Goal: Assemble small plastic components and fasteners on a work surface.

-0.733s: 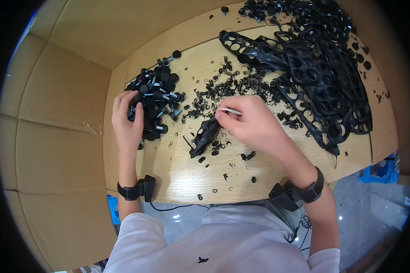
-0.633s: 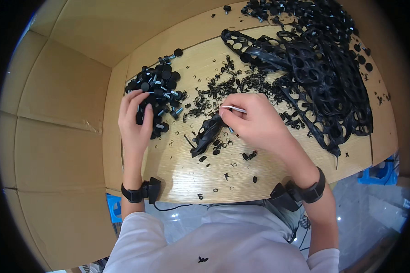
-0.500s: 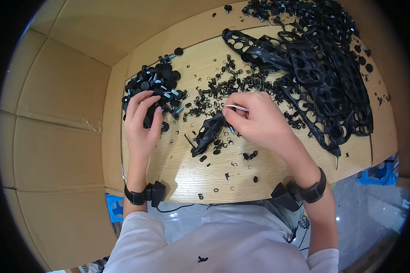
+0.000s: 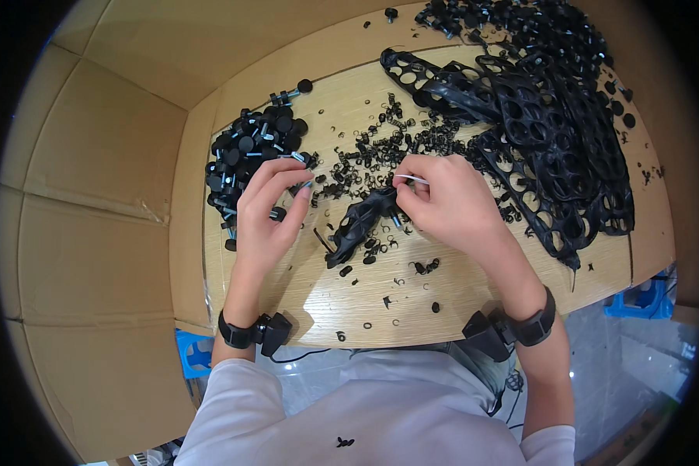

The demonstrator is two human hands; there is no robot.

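My left hand (image 4: 274, 206) is beside a heap of black-headed screws (image 4: 245, 147), its thumb and fingers closing around a screw whose shank (image 4: 307, 184) shows at the fingertips. My right hand (image 4: 446, 198) is closed in a pinch on a thin white strip-like tool (image 4: 412, 179); the rest of the tool is hidden in the fist. Under the right fingertips lies a crumpled piece of black rubbery sheet (image 4: 357, 225). A metal shank (image 4: 396, 220) pokes out just below those fingertips; its head is hidden.
Small black rings and scraps (image 4: 423, 144) lie scattered across the wooden table (image 4: 311, 303). Black perforated sheets (image 4: 536, 116) are piled at the right, with more black-headed screws (image 4: 520, 23) behind them. Cardboard walls (image 4: 93, 233) stand around the table.
My left hand has shifted right, off the heap, to the screw at the heap's right edge. My right hand has moved slightly right, still pinching the white tool.
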